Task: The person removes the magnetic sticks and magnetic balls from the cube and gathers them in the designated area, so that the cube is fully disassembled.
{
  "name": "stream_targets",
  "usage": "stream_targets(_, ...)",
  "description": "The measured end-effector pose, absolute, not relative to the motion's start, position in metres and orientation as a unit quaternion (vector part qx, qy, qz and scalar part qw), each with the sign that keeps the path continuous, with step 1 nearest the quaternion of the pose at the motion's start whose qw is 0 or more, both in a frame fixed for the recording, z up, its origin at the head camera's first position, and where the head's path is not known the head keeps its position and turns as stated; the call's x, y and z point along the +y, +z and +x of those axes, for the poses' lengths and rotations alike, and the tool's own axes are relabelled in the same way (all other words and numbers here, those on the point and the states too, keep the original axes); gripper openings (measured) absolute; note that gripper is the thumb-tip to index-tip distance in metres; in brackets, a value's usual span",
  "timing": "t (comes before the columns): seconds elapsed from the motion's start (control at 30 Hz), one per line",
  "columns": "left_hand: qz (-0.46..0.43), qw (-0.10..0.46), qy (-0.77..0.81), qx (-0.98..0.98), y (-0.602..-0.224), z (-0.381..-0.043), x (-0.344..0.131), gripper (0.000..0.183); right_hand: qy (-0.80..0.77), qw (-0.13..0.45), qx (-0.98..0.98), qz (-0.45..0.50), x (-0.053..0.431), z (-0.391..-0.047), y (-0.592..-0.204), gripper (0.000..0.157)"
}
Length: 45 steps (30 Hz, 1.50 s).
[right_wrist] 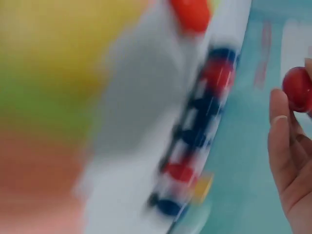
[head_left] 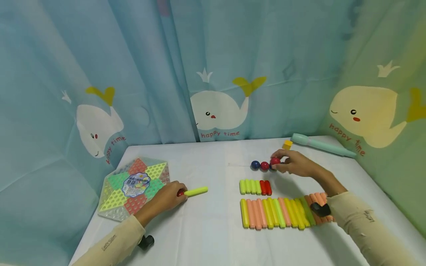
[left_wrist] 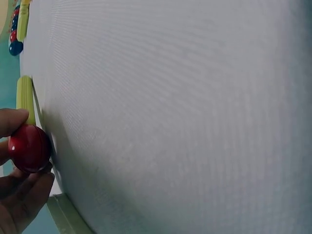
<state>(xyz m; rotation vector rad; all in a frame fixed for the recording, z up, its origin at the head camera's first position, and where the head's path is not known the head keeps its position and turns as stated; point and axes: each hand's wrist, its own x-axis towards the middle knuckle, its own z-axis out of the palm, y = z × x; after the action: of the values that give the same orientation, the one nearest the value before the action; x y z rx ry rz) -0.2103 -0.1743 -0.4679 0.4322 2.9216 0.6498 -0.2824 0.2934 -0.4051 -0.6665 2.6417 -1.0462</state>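
Observation:
On the left side of the table, my left hand (head_left: 168,195) grips a red ball (left_wrist: 29,148) between thumb and fingers. A lime-green stick (head_left: 197,191) extends from the ball toward the right; whether the hand also touches the stick is hard to tell. My right hand (head_left: 294,162) pinches another red ball (right_wrist: 297,89), held above the table. Beside and below that hand runs a row of blue and red balls, with a blue ball (head_left: 255,165) at its left end and a red ball (head_left: 264,166) beside it. The hand hides the rest of the row in the head view.
Short lime sticks (head_left: 250,187) and red sticks (head_left: 265,187) lie in front of the balls. Nearer is a long row of coloured sticks (head_left: 276,213), partly under the right sleeve. A star-patterned board (head_left: 116,181), yellow cube (head_left: 287,144) and pale green wand-shaped object (head_left: 323,146) lie around.

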Motion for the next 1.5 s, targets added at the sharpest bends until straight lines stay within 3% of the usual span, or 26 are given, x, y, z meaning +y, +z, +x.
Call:
stream_targets(0.2,0.138,0.054,0.21,0.966,-0.469,-0.208,-0.177,0.02,-0.324,0.056,0.932,-0.154,0.381,-0.276,-0.412,0.044)
stream_targets(0.43,0.142,0.061,0.205,0.967,-0.468,-0.211,-0.176,0.02,-0.281,0.123,0.947,-0.096,0.426,-0.29,-0.433,0.05)
stream_targets(0.67,0.141,0.072,0.206,0.966,-0.467,-0.215,-0.175,0.018,-0.256,0.179,0.948,-0.064,0.429,-0.304,-0.446,0.049)
stream_targets(1.5,0.147,0.072,0.209,0.964,-0.469,-0.216,-0.175,0.016,-0.261,0.172,0.949,-0.048,0.431,-0.308,-0.453,0.083)
